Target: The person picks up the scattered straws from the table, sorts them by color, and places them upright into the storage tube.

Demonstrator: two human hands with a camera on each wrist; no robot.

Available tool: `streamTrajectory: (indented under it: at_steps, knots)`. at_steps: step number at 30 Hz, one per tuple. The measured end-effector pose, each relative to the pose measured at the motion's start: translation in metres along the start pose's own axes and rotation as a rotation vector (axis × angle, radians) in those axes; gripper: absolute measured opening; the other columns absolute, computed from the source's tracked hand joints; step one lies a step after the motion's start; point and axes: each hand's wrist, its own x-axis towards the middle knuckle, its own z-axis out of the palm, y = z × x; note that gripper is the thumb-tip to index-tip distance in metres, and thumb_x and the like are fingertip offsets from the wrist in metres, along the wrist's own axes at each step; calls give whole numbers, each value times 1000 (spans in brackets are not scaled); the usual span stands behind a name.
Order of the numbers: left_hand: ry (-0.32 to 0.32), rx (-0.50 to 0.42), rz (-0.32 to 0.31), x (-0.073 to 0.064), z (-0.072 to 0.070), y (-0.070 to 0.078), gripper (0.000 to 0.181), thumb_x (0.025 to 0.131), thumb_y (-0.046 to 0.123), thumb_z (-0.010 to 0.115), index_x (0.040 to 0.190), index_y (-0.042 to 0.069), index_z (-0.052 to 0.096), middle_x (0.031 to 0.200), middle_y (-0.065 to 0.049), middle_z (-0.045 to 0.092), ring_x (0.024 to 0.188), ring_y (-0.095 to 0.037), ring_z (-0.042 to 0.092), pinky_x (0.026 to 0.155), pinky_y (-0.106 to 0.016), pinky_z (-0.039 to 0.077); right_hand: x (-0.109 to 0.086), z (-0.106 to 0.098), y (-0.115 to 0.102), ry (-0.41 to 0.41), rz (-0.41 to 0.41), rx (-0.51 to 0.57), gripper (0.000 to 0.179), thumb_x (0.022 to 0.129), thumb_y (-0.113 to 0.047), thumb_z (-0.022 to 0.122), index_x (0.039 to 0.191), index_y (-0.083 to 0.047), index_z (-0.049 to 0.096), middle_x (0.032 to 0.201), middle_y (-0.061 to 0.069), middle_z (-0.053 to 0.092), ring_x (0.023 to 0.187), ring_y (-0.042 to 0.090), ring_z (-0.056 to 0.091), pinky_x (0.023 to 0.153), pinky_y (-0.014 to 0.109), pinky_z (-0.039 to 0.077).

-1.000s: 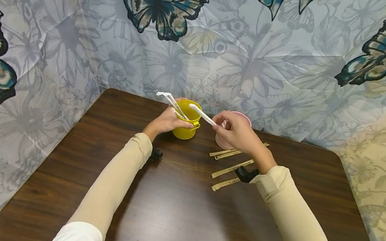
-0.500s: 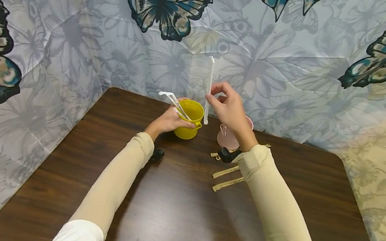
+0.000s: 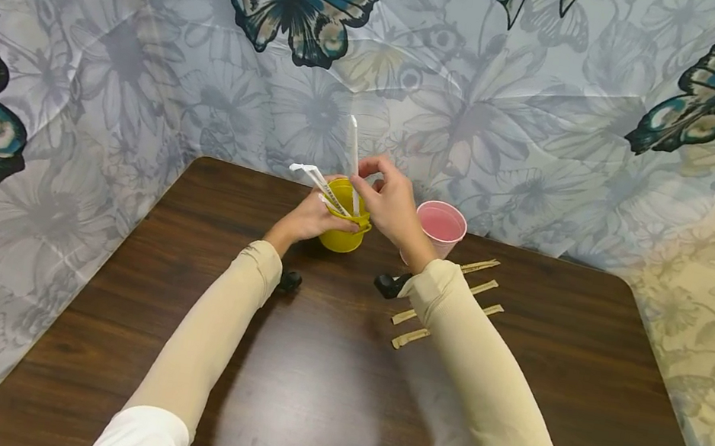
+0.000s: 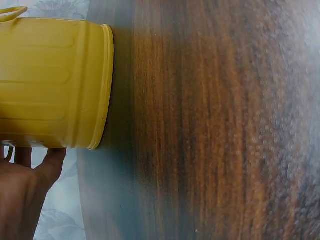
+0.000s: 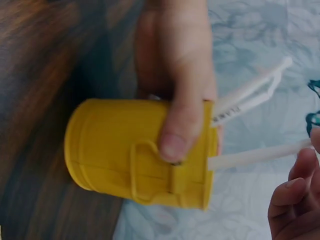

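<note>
My left hand (image 3: 311,221) grips the small yellow bucket (image 3: 341,242) at its side, the thumb lying over the wall near the rim in the right wrist view. Pinched in my right hand (image 3: 391,196) is a slim white stick in a paper wrapper (image 3: 353,138), nearly upright. Its lower end dips into the bucket's mouth. White wrapped sticks (image 3: 311,171), bent at the top and marked with dark print, lean out over the bucket's left rim. The left wrist view shows the bucket's wall (image 4: 40,75) and base, with fingers (image 4: 47,167) against it.
A pink bucket (image 3: 436,245) stands behind my right wrist. Several tan paper-wrapped sticks (image 3: 411,338) lie on the dark wooden table (image 3: 104,339), partly hidden by my right sleeve. Butterfly-printed fabric (image 3: 319,109) hangs behind the table's far edge.
My right hand has turned the white wrapped stick from slanted to upright, then brought it left and down into the yellow bucket's mouth. The left hand keeps its grip.
</note>
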Motion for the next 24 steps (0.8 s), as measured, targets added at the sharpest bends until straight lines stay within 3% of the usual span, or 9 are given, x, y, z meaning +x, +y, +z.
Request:
streamTrajectory:
  at_steps: [5,12,15,19,24]
  knots:
    - [-12,-29,3,2,-1,0,74,76,1,87,138,5,48,134,-15,60,119,-32,60,107,-38,49,-1,8,4,-44,-11,-36,17,96,-14,71,111,-6,65,104,11,69,73,27,55,64,24,44]
    - [-20,-53,19,1,0,1,70,77,2,87,137,7,50,128,-10,64,118,-36,62,104,-34,52,-3,7,6,-72,-28,-71,20,96,-14,72,114,-7,64,104,10,70,77,25,57,69,26,46]
    - [-32,-100,-25,-3,1,12,77,78,1,85,142,4,44,136,-15,58,125,-43,56,109,-42,49,-7,3,8,-78,-16,-75,23,96,-14,72,116,-6,64,104,10,70,71,26,54,64,26,44]
    - [-28,-113,-104,-7,0,23,88,79,2,85,150,3,33,147,-19,47,133,-42,49,114,-47,44,-17,-7,8,-91,26,-82,25,96,-17,72,117,-8,64,104,7,69,66,22,51,59,23,43]
    - [-6,-43,-132,-7,0,15,99,79,5,86,156,5,24,150,-17,47,134,-34,51,117,-46,43,-33,-26,8,-174,39,-119,27,97,-17,71,121,-7,62,105,8,68,65,22,53,59,23,45]
